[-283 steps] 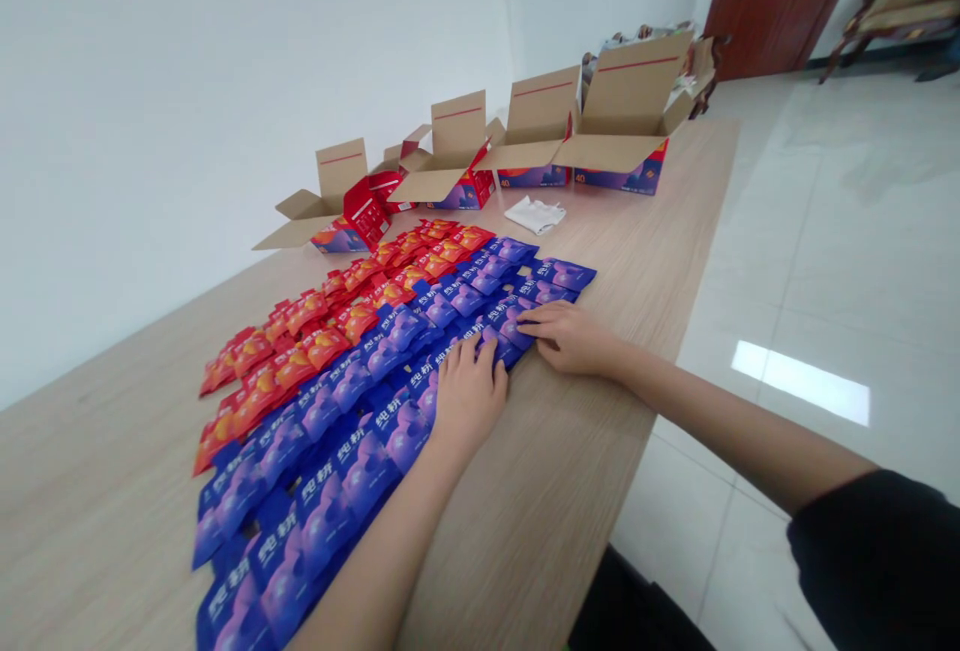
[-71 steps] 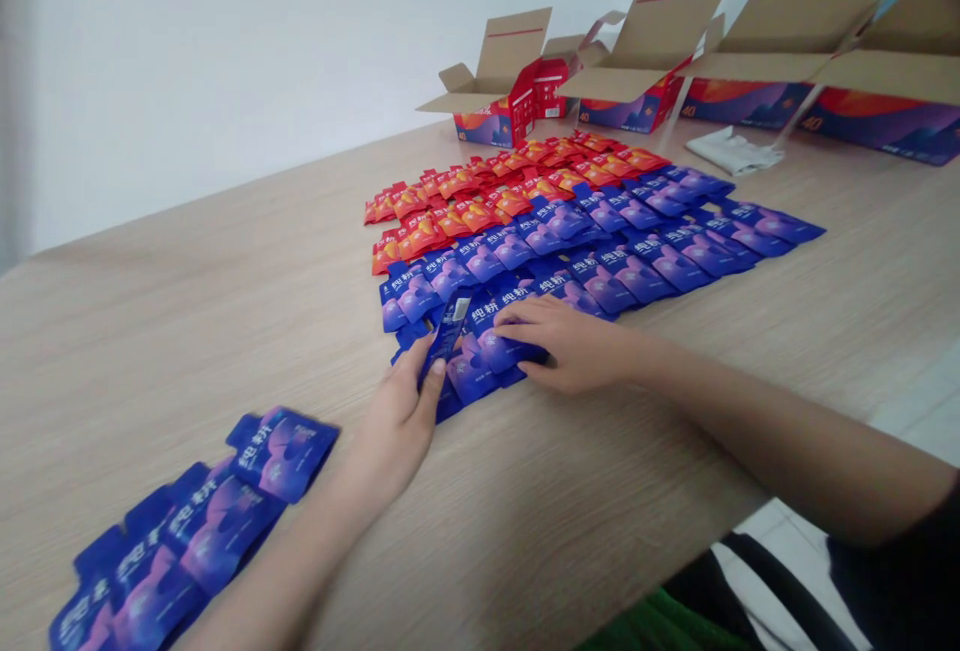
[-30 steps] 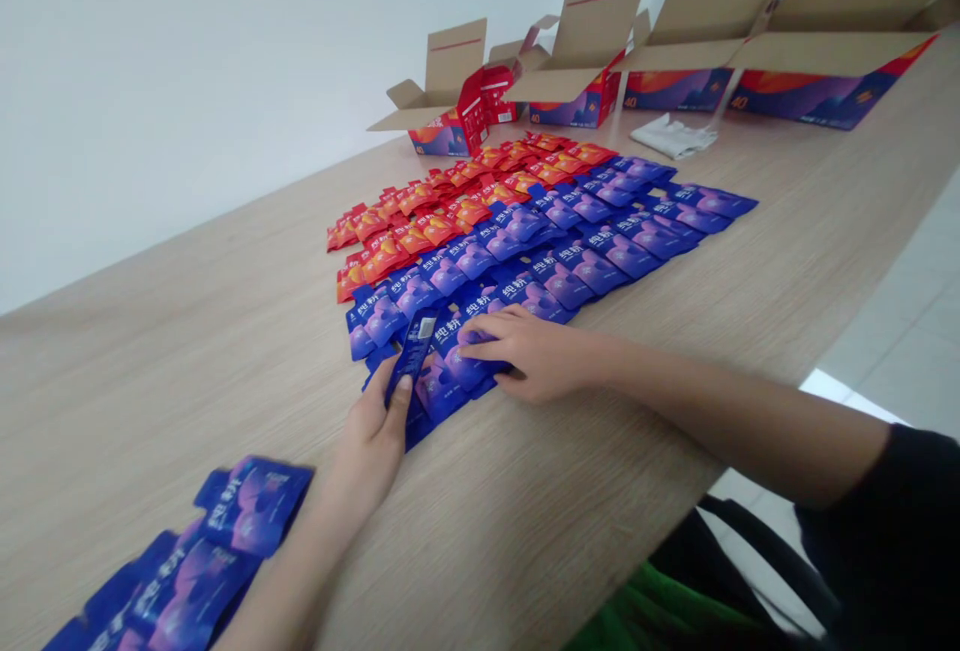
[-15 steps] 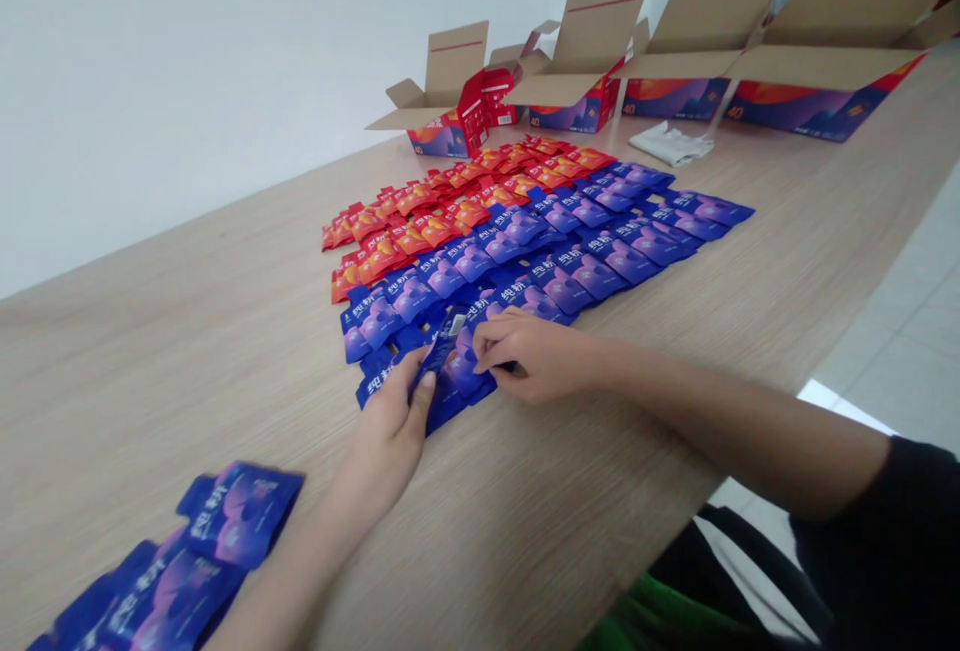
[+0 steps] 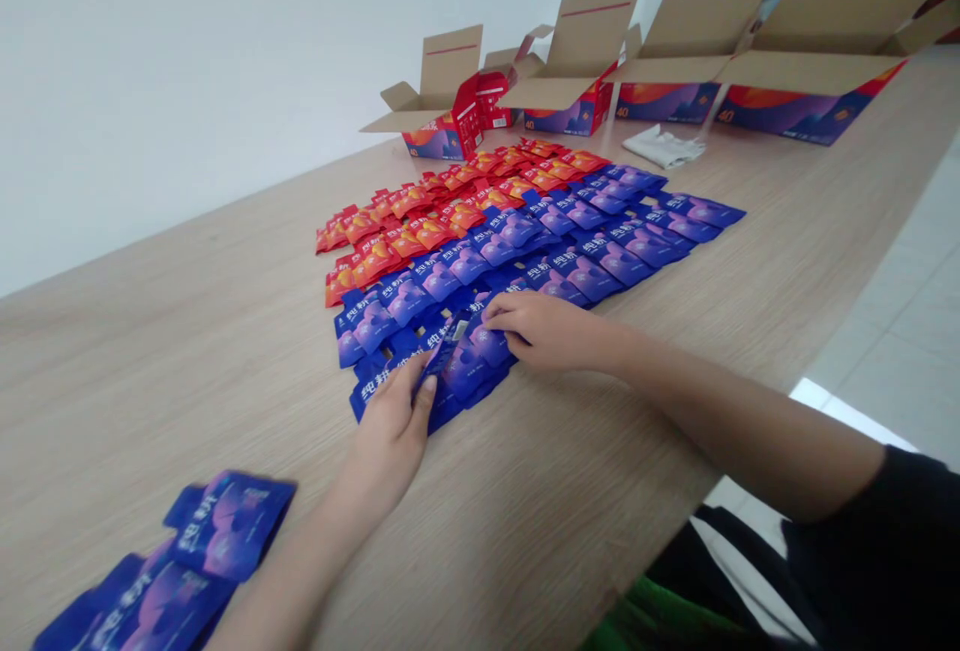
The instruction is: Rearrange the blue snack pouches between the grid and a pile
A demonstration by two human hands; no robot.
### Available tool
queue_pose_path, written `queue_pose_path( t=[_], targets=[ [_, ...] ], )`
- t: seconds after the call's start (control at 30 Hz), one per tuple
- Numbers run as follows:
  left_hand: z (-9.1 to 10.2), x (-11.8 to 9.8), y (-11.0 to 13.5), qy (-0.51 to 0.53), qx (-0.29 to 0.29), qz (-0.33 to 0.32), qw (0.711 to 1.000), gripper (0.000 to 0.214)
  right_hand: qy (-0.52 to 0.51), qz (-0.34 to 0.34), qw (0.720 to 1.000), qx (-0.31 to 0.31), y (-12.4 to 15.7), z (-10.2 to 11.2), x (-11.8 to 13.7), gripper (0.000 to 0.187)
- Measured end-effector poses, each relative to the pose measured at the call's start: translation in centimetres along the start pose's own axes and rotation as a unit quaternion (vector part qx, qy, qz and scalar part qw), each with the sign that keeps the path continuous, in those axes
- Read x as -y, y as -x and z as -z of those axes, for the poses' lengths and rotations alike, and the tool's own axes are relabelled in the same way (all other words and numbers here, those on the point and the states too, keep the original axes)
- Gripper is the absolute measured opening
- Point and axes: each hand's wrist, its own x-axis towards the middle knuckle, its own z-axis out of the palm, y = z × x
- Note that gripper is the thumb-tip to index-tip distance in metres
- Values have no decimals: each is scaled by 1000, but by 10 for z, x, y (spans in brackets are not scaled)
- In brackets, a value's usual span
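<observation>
Rows of overlapping blue sachets (image 5: 570, 251) and red sachets (image 5: 427, 216) cover the middle of a wooden table (image 5: 187, 331). My left hand (image 5: 394, 426) sits at the near end of the blue rows and pinches one blue sachet (image 5: 442, 351) tilted up on its edge. My right hand (image 5: 547, 331) is just beside it, fingers curled on the neighbouring blue sachets. A separate pile of blue sachets (image 5: 195, 561) lies at the near left by my left forearm.
Several open cardboard boxes (image 5: 577, 81) with red and purple printed sides stand along the far end of the table. A crumpled white cloth (image 5: 660, 144) lies in front of them. The table's right edge drops to a tiled floor (image 5: 900, 311).
Since the earliest frame a batch of blue sachets has been split off to the near left. Over the last second both hands stay at the row's near end, lowering the tilted sachet slightly.
</observation>
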Motion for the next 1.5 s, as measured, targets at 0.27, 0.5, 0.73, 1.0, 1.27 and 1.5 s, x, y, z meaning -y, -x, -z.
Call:
queue_pose_path(
  t=[0.27, 0.5, 0.73, 1.0, 1.27, 1.5],
  targets=[
    [0, 2, -1, 15, 8, 2, 1000, 47, -5, -6, 1000, 9, 1, -5, 6, 28],
    [-1, 4, 0, 30, 15, 22, 999, 54, 17, 9, 1000, 4, 0, -8, 11, 36],
    [-1, 4, 1, 16, 3, 19, 1000, 50, 12, 19, 1000, 10, -2, -11, 9, 30],
    [2, -1, 0, 27, 17, 12, 999, 50, 18, 11, 999, -34, -2, 4, 5, 36],
    [-2, -25, -15, 7, 21, -39, 999, 44, 32, -63, 997, -26, 7, 25, -33, 27],
    [-13, -26, -25, -4, 40, -32, 999, 45, 22, -88, 996, 1, 10, 16, -28, 21]
  ],
)
